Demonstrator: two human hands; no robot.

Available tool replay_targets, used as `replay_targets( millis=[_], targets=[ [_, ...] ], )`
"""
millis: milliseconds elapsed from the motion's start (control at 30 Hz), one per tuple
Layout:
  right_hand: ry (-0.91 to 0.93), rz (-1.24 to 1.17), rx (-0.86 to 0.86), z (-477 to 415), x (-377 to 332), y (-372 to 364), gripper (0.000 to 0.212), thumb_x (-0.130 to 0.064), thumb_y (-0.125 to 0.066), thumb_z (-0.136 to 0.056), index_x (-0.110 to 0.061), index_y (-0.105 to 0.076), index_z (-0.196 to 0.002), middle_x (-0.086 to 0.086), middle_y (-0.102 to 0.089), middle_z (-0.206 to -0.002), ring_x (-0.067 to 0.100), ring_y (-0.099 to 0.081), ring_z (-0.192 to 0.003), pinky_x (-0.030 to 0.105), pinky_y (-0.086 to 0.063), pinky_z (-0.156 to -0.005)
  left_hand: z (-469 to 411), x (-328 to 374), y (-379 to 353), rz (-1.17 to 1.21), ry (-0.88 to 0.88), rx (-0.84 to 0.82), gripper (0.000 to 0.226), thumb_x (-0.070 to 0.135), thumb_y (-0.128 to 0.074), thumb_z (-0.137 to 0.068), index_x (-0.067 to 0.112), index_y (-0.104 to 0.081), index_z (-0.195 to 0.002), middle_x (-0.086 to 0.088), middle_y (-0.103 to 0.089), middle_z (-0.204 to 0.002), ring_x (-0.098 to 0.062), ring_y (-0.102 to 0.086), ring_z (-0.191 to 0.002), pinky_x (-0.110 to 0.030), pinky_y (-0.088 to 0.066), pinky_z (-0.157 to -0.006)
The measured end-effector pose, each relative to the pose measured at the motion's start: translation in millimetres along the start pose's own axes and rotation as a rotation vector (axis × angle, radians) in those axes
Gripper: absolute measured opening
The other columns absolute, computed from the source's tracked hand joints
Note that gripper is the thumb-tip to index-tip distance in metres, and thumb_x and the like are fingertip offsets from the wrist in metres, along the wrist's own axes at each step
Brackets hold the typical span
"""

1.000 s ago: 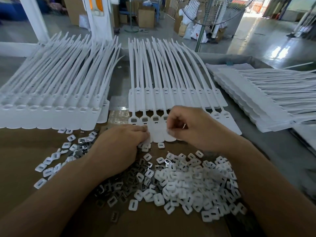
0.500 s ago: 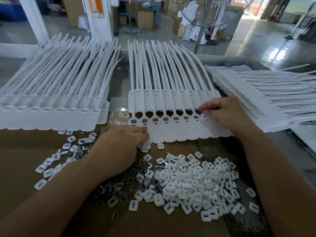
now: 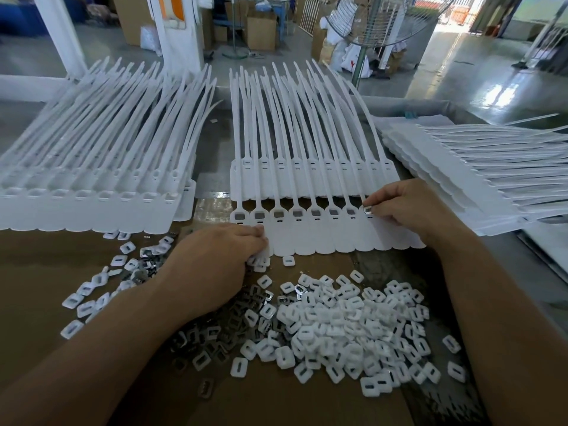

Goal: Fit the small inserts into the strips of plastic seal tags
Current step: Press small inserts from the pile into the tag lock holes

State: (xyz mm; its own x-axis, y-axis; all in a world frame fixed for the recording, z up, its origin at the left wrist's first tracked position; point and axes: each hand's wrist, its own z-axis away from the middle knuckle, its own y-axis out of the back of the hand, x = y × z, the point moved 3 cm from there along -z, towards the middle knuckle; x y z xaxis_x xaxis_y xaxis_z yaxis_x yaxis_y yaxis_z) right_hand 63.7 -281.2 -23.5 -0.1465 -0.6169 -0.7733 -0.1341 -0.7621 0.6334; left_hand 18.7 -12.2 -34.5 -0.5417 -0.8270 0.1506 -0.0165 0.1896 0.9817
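A white strip of seal tags [image 3: 319, 238] lies flat in front of me, its tails fanning away. Several of its sockets hold grey metal inserts. My right hand [image 3: 408, 210] pinches a small metal insert [image 3: 367, 209] at a socket near the strip's right end. My left hand [image 3: 215, 262] lies palm down on the strip's left lower corner, fingers loosely bent over a few white caps. A heap of white caps [image 3: 347, 327] and dark metal inserts [image 3: 215, 342] covers the brown cardboard [image 3: 46, 272] near me.
A thick stack of tag strips [image 3: 89, 207] sits at the left, another stack [image 3: 479, 179] at the right. A second strip [image 3: 307, 176] lies under the tails beyond the worked one. More caps [image 3: 92, 293] are scattered at the left. A standing fan [image 3: 362, 50] rises behind the table.
My right hand went from the strip's middle out to its right end and now sets an insert at a socket there. The strip straightened. My left hand stayed put.
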Motion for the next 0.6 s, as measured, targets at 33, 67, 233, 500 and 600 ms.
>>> replay_targets(
  millis=[33, 67, 233, 500, 600],
  targets=[
    [-0.004, 0.006, -0.005, 0.1, 0.2, -0.6, 0.027, -0.001, -0.065, -0.076, -0.025, -0.068, -0.063, -0.011, -0.06, -0.071, 0.0, -0.045, -0.064, 0.019, -0.034, -0.062, -0.3, -0.1, 0.0, 0.001, 0.001, -0.001, 0.06, 0.003, -0.038, -0.083, 0.033, -0.037, -0.135, 0.021, -0.03, -0.143, -0.002, -0.03, -0.131, -0.021, -0.023, -0.107],
    [-0.008, 0.013, -0.009, -0.1, 0.5, -1.7, 0.026, -0.002, -0.065, -0.076, -0.024, -0.068, -0.064, -0.01, -0.061, -0.072, 0.001, -0.045, -0.064, 0.019, -0.034, -0.062, -0.8, -0.2, -0.1, 0.001, 0.002, 0.001, 0.06, 0.003, -0.038, -0.083, 0.034, -0.037, -0.135, 0.021, -0.03, -0.143, -0.001, -0.03, -0.131, -0.021, -0.022, -0.107],
    [-0.028, 0.039, 0.021, -0.4, 2.0, -3.3, 0.02, -0.004, -0.069, -0.075, -0.021, -0.065, -0.065, -0.006, -0.063, -0.077, 0.012, -0.053, -0.077, 0.026, -0.041, -0.068, -1.3, -0.5, -0.5, -0.003, -0.002, 0.005, 0.061, 0.003, -0.038, -0.083, 0.034, -0.037, -0.136, 0.021, -0.03, -0.143, 0.0, -0.029, -0.131, -0.019, -0.022, -0.106],
    [-0.019, 0.098, 0.05, -0.6, 0.1, -4.2, 0.019, -0.007, -0.07, -0.077, -0.023, -0.063, -0.068, 0.0, -0.065, -0.086, 0.018, -0.059, -0.091, 0.034, -0.049, -0.083, -0.6, 0.1, 0.8, -0.009, -0.019, 0.008, 0.06, 0.003, -0.038, -0.083, 0.033, -0.038, -0.135, 0.02, -0.032, -0.143, -0.001, -0.03, -0.13, -0.021, -0.024, -0.107],
    [0.002, 0.14, 0.081, 0.0, -0.5, -3.1, 0.019, -0.011, -0.071, -0.077, -0.024, -0.06, -0.068, -0.005, -0.06, -0.079, 0.015, -0.056, -0.083, 0.026, -0.042, -0.069, -0.9, -1.1, -0.3, -0.013, -0.014, 0.011, 0.06, 0.003, -0.039, -0.083, 0.032, -0.039, -0.135, 0.02, -0.033, -0.142, -0.001, -0.031, -0.13, -0.022, -0.025, -0.108]
  ],
)
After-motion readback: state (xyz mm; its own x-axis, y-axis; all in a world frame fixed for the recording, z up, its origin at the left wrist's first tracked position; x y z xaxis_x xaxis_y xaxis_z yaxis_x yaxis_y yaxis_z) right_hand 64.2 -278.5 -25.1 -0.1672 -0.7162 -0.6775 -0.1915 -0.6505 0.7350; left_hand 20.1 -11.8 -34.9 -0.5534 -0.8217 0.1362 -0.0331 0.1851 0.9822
